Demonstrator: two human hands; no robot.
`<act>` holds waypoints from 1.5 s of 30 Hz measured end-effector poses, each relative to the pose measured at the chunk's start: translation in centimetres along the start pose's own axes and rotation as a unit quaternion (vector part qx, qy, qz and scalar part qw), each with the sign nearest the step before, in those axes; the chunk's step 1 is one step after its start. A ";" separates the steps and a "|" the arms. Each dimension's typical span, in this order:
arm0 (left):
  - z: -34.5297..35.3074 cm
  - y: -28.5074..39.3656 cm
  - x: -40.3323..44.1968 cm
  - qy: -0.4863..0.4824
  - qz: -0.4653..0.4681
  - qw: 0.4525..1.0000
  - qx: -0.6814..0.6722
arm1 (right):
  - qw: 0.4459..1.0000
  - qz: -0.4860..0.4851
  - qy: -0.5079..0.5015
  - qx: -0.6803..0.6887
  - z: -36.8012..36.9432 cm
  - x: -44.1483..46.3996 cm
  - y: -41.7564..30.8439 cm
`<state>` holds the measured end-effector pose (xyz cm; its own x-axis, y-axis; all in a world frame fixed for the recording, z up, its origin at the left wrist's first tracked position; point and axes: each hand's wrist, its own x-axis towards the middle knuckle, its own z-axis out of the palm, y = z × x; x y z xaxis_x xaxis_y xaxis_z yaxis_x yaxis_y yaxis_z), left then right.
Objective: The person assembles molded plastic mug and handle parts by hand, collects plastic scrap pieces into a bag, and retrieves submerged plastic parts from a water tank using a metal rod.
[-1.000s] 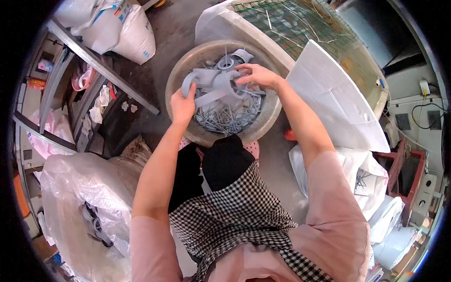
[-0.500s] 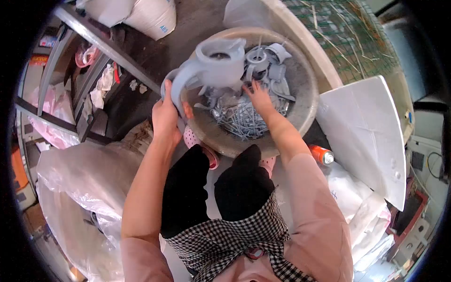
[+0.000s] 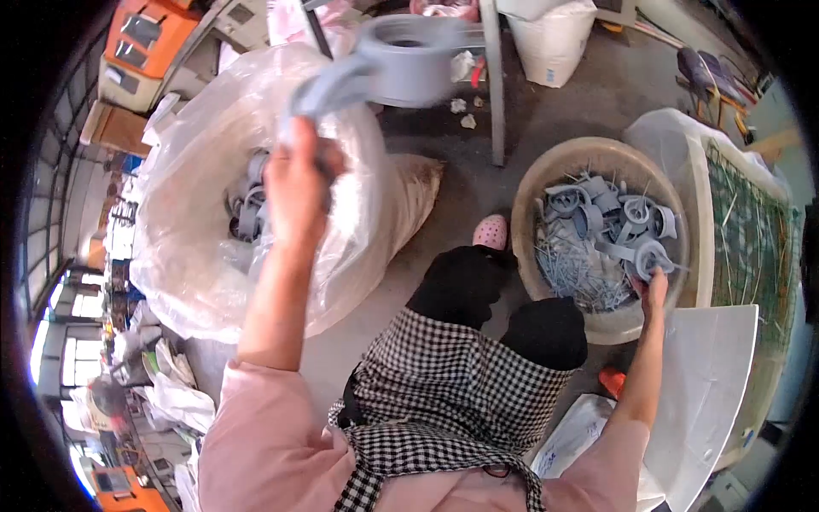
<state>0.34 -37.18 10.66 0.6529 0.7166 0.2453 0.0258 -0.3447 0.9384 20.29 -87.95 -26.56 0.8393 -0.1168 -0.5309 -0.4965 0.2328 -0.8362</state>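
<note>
Concrete floor (image 3: 341,354) bears a plastic sack (image 3: 196,282) at ten o'clock, a basin (image 3: 522,235) at two. Left hand (image 3: 299,192) clenches a cup-shaped moulding (image 3: 409,75) by its handle (image 3: 331,84), seemingly for one-handed purchase, over the sack's one-o'clock side; right hand (image 3: 654,290) grasps a ringed moulding (image 3: 640,256) at the basin's four o'clock.

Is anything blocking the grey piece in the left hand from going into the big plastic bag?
Nothing visible blocks it. The left hand holds the grey piece up, and the plastic bag gapes open, grey parts showing inside.

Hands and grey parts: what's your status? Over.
Left hand holding grey part near plastic bag. Right hand touching second part at basin. No obstruction visible.
</note>
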 end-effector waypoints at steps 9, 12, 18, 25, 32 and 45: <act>-18.7 -8.5 14.4 0.338 0.031 0.830 0.443 | 0.997 -0.010 -0.053 0.064 3.1 -5.8 -5.5; -5.7 -5.9 11.9 0.152 0.367 0.848 0.351 | 0.991 0.018 -0.114 0.074 4.9 -7.2 -7.5; 22.8 -4.2 -5.2 -0.389 0.389 0.812 0.196 | 0.977 0.020 -0.183 0.108 8.4 -11.2 -10.7; 30.5 -8.7 -7.9 -0.412 0.211 0.873 0.151 | 0.947 -0.002 -0.279 0.160 6.7 -11.0 -11.4; 30.4 -8.1 -8.7 -0.395 0.320 0.860 0.039 | 0.929 -0.072 -0.363 -0.003 4.7 -10.3 -15.2; 30.9 -9.1 -8.7 -0.357 0.325 0.869 0.110 | 0.878 -0.230 -0.309 -0.282 7.4 -9.4 -13.5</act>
<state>17.80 -59.06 -7.54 0.8851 -0.2042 0.4182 -0.4306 -0.7003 0.5694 20.75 -82.88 -9.31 0.8531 0.5143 -0.0881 0.0433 -0.2379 -0.9703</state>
